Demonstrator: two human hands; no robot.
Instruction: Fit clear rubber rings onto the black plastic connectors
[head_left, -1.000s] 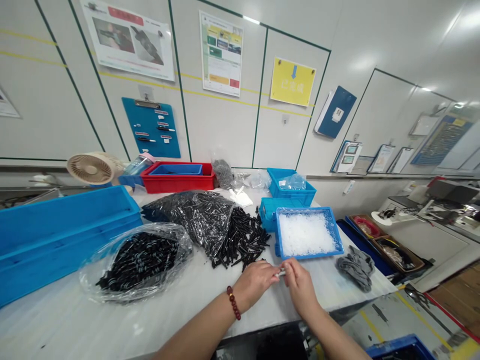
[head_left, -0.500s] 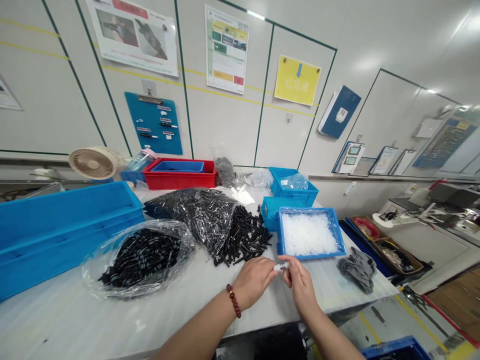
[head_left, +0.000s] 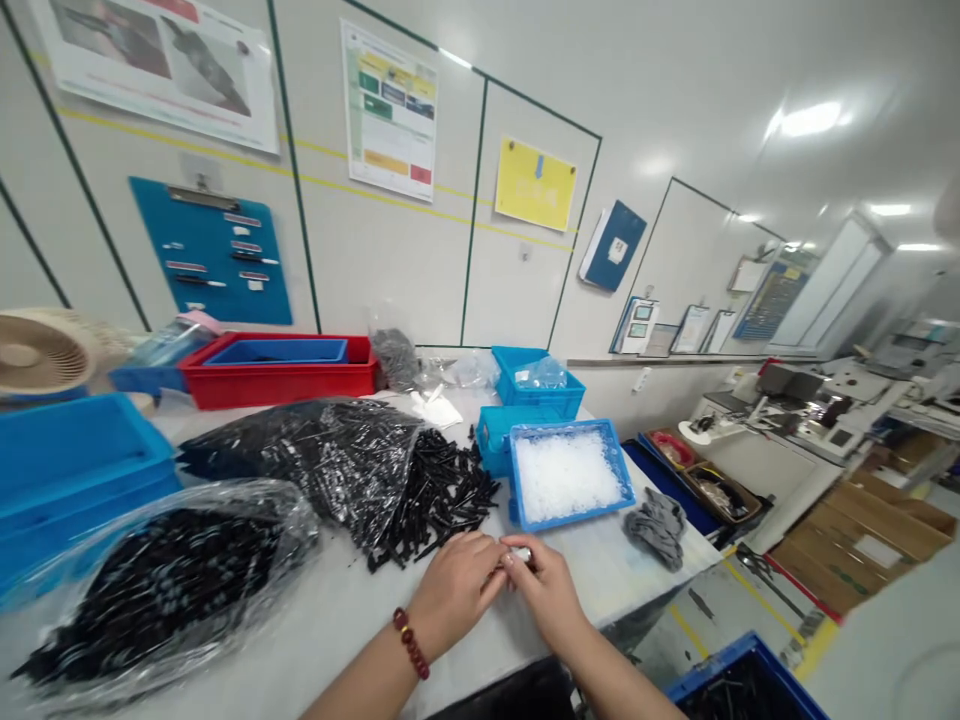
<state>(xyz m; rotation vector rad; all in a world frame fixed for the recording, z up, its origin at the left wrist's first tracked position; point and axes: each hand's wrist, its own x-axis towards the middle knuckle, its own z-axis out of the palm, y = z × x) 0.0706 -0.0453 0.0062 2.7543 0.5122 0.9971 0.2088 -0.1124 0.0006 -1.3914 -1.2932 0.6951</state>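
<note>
My left hand [head_left: 459, 582], with a beaded bracelet [head_left: 411, 643] at the wrist, is closed, its fingertips meeting those of my right hand [head_left: 549, 597]. Between my right thumb and forefinger shows a small white tube-like piece [head_left: 520, 553], with a dark bit at its far end. What my left fingers grip is hidden. Just beyond my hands, a heap of black rod-shaped parts [head_left: 442, 492] spills from a clear plastic bag [head_left: 330, 465]. A blue tray [head_left: 570, 519] full of small translucent white pieces [head_left: 566, 470] stands beyond my right hand.
At the left lies another clear bag of black parts [head_left: 180, 570], beside stacked blue bins [head_left: 82, 460]. A red bin [head_left: 285, 388] and turquoise bins [head_left: 540, 400] line the back. A grey cloth [head_left: 656, 527] rests near the right table edge. A blue crate [head_left: 742, 680] stands below.
The view has swung to the right, so the table's things sit further left. My hands have drawn closer together around the small white piece, which shows less now.
</note>
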